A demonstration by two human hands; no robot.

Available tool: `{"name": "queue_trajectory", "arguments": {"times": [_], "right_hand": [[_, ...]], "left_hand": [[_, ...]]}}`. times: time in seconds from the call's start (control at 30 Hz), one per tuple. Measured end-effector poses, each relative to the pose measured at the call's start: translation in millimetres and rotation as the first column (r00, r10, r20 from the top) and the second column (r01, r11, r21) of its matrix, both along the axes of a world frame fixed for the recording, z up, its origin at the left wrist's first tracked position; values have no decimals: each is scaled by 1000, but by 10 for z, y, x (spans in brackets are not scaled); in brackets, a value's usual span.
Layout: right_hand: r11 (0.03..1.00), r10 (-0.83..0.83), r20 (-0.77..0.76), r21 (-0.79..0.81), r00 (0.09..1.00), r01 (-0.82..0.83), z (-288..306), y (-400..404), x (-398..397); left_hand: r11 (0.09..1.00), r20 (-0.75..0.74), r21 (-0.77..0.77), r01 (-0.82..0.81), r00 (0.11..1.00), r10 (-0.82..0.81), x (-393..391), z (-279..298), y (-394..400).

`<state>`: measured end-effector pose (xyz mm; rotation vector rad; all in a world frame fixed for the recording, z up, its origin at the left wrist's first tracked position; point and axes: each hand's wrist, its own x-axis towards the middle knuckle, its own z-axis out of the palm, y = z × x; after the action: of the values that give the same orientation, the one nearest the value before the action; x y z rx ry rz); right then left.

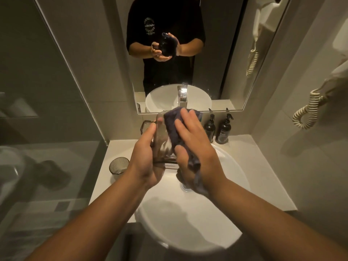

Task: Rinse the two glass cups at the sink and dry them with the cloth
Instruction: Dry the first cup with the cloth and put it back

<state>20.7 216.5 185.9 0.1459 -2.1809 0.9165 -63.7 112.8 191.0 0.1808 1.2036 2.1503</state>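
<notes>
Over round white basin (231,178) — left hand (145,157) grips clear glass cup (162,140), right hand (195,140) presses dark grey cloth (174,127) against it — second ribbed glass cup (119,165) stands on counter (107,183).

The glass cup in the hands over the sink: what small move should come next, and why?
Probably turn the glass cup a little in the left hand. The right hand presses the dark cloth on one side only; the side under the left hand's fingers is uncovered.
</notes>
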Motion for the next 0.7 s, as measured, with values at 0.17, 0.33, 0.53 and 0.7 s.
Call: {"name": "queue_trajectory", "arguments": {"times": [0.17, 0.33, 0.53, 0.7], "right_hand": [[936, 60, 72, -350, 996, -31, 147, 130, -108], [942, 93, 52, -328, 994, -71, 135, 44, -60], [986, 94, -17, -137, 995, -96, -46, -134, 79], [919, 78, 6, -389, 997, -69, 86, 5, -68]], "left_hand": [[995, 68, 96, 6, 998, -12, 68, 38, 22], [985, 133, 168, -25, 991, 3, 26, 110, 25], [980, 139, 193, 57, 987, -85, -59, 38, -19], [965, 184, 231, 128, 968, -172, 17, 67, -17]]}}
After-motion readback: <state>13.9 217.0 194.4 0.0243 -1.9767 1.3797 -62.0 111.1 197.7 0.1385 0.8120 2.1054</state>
